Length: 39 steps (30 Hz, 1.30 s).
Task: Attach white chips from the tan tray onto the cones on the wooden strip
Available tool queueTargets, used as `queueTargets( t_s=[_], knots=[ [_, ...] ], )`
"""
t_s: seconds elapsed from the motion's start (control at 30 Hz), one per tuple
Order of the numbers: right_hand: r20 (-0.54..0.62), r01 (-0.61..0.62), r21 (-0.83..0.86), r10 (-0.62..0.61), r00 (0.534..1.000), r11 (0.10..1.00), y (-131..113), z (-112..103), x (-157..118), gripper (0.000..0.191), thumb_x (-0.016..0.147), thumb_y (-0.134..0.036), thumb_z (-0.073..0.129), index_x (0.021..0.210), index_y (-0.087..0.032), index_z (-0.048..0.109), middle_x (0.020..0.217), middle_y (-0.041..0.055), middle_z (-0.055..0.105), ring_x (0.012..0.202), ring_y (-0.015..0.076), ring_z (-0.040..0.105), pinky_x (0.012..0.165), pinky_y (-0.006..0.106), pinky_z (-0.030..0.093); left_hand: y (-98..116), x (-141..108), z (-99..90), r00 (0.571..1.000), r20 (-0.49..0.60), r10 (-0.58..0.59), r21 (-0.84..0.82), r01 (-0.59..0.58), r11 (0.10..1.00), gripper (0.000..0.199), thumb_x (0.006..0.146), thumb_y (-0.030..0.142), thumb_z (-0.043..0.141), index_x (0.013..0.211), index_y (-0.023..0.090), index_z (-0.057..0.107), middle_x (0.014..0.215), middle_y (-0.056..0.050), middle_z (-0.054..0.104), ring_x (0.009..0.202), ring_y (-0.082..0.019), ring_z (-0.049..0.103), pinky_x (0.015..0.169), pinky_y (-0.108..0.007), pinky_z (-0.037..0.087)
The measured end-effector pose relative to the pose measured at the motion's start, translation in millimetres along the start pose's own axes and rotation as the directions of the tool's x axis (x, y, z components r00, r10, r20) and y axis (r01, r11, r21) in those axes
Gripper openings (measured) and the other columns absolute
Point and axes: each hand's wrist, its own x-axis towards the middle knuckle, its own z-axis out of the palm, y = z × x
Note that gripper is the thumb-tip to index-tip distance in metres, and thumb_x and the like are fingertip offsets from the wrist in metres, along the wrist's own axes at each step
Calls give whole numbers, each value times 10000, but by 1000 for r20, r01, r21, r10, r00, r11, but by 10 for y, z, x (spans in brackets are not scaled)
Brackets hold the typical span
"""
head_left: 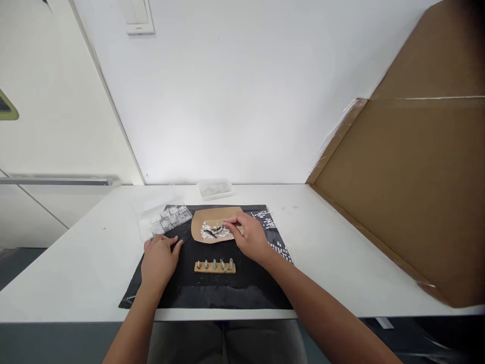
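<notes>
white bits point(205, 234) in the cardboard tray point(197, 217), 12 o'clock from the tan strip point(209, 271), look light, maybe brittle; i'd grab edges softly. right hand point(250, 237): fingertips pressed together, can't tell on what. left hand point(159, 258), tray's 8 o'clock: can't tell.

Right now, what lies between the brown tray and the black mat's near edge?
In the head view, a tan strip bearing five small pieces lies there on the black mat, apart from both the tray and that edge.
</notes>
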Motion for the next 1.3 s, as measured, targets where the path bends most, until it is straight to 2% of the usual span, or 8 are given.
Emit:
queueTargets(
  t_s=[0.37,0.57,0.77,0.9,0.97,1.0,1.13,1.3],
  knots=[
    [37,59,-27,-58,998,998,-13,-18,-1,106,1036,-214,545,948,-233,600,870,35,713,850,218,652,819,358,480,92,-64,-118,988,-55,-141,-64,138,988,359,915,503,600,988,249,844,1065,-121,752,1067,-371,599,920,-468,482],
    [32,73,-40,-72,997,997,5,-18,4,144,1049,-235,524,913,-231,570,863,36,707,838,217,648,806,361,477,183,-183,-312,971,-65,-231,-104,224,969,434,981,560,451,998,251,755,860,-144,725,946,-393,646,560,-358,424],
    [30,68,-56,-66,997,996,-5,-22,-1,146,1051,-256,523,919,-231,578,865,38,716,820,214,653,787,360,474,244,-221,-661,955,-165,-246,-91,234,968,337,972,526,479,975,239,655,771,-121,679,904,-380,647,556,-344,391],
    [2,42,-61,-42,999,997,-7,-6,-7,147,1048,-296,538,930,-230,595,883,45,728,831,226,658,785,367,464,492,113,-861,988,-153,-20,-290,-26,957,284,957,494,541,935,224,625,961,-93,738,939,-302,670,745,-387,492],
    [-43,16,-67,-19,999,998,-2,2,-5,146,1053,-306,532,945,-228,595,878,44,727,825,227,658,795,373,460,638,375,-871,984,-13,176,-480,-161,862,271,963,482,548,946,219,608,1029,-90,756,980,-270,683,806,-368,518],
    [-72,-1,-72,-4,997,997,4,4,-2,149,1056,-308,524,950,-227,591,867,42,725,816,227,658,798,376,459,699,506,-848,954,56,295,-552,-217,805,267,966,482,560,964,217,594,1062,-91,762,1014,-263,686,843,-364,523],
    [-197,-75,-93,55,979,993,56,-26,28,162,1065,-317,507,943,-228,566,841,40,720,794,222,673,786,370,477,828,878,-575,839,90,537,-672,-347,655,300,1011,481,525,1120,202,543,1106,-105,766,1006,-232,709,877,-358,532],
    [-287,-146,-94,114,951,985,99,-105,75,160,1072,-326,500,951,-236,554,836,34,713,764,205,691,753,344,512,793,951,-154,822,54,567,-652,-401,643,561,1046,432,447,1539,170,386,1166,-123,745,1136,-254,688,1017,-406,500]
  ],
)
